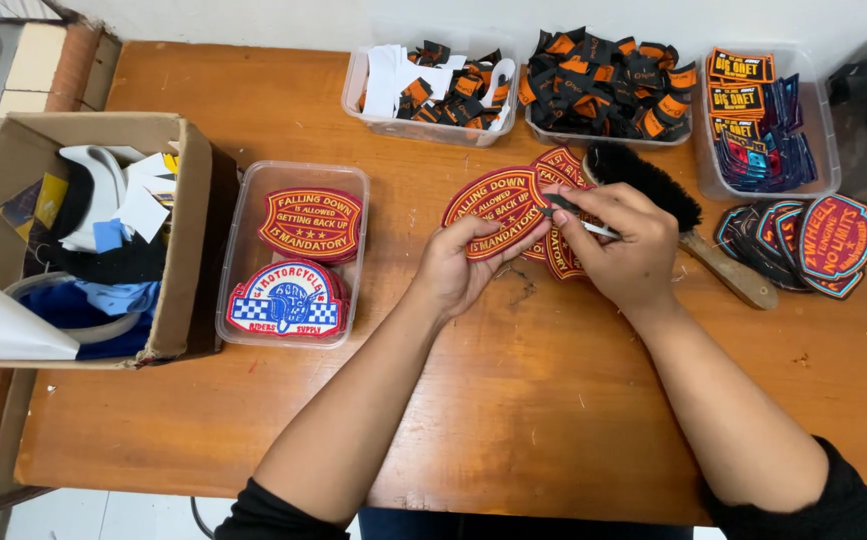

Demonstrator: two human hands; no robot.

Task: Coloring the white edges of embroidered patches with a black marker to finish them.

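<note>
Your left hand (pixel 458 265) pinches a red oval embroidered patch (pixel 493 210) above the wooden table (pixel 513 400); your right hand (pixel 623 245) grips a slim silver tool (pixel 583 222) against it. Left, a clear plastic tub (pixel 293 255) holds similar patches; behind, tubs hold black-orange labels (pixel 608 85).

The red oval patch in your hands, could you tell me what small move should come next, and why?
Probably bring the small tool's tip in the right hand down to the red oval patch edge. The left hand already holds the patch up, with the tool hovering just above it.
</note>
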